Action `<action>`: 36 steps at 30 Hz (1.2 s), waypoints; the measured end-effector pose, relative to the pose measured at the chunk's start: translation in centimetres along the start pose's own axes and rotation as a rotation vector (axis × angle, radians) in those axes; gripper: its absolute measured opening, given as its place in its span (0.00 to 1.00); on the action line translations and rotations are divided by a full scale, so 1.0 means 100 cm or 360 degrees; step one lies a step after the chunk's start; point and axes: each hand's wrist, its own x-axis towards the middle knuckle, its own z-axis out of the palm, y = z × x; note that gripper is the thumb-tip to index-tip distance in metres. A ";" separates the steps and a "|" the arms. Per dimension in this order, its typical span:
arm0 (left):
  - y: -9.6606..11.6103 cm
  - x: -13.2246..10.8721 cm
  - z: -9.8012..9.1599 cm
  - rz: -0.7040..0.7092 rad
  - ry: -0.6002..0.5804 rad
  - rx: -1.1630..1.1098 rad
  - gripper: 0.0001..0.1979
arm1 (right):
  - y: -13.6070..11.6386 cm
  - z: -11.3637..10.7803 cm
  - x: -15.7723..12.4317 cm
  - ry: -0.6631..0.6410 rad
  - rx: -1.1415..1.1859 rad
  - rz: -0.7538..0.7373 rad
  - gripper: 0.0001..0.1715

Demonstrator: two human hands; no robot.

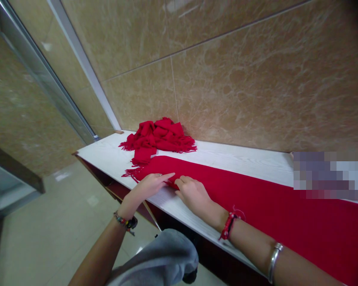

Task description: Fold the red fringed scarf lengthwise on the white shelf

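Observation:
A long red scarf [250,194] is spread along a white wood-grain tabletop, its fringe at the left end. My left hand [152,185] rests at the scarf's near edge close to that fringe, index finger stretched out across the cloth; its lower fingers are partly hidden. Just to the right, my right hand [193,194] has its fingers curled on the same edge, pinching the cloth. The fingertips of both hands almost meet. Behind the spread scarf lies a crumpled red fringed scarf [164,135] in a loose heap.
A tan marble-tiled wall [241,91] runs along the table's back edge. The white tabletop [103,149] ends at a corner on the left, with open shelving below. A blurred-out patch [322,174] covers something at the right. My knee [173,250] is close to the front edge.

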 end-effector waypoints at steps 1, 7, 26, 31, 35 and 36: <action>-0.002 -0.002 -0.001 -0.0008 0.0012 -0.0016 0.21 | -0.002 0.002 0.005 -0.0014 0.0022 -0.0002 0.10; -0.024 -0.022 -0.008 -0.0227 0.0024 0.0045 0.23 | 0.000 0.013 0.017 -0.0056 0.0141 0.0087 0.10; -0.064 -0.033 0.003 -0.0285 0.0155 0.0335 0.20 | -0.019 0.020 0.031 -0.0089 0.0050 0.0035 0.13; -0.079 -0.037 0.002 -0.0033 -0.0011 0.0528 0.16 | -0.019 0.021 0.029 -0.0048 0.0013 0.0012 0.12; -0.080 -0.045 -0.006 0.0074 -0.0054 0.0494 0.17 | -0.027 0.026 0.036 0.0022 -0.0020 -0.0086 0.12; -0.080 -0.046 -0.008 0.0079 -0.0023 0.0484 0.17 | -0.030 0.028 0.040 0.0012 -0.0027 -0.0113 0.12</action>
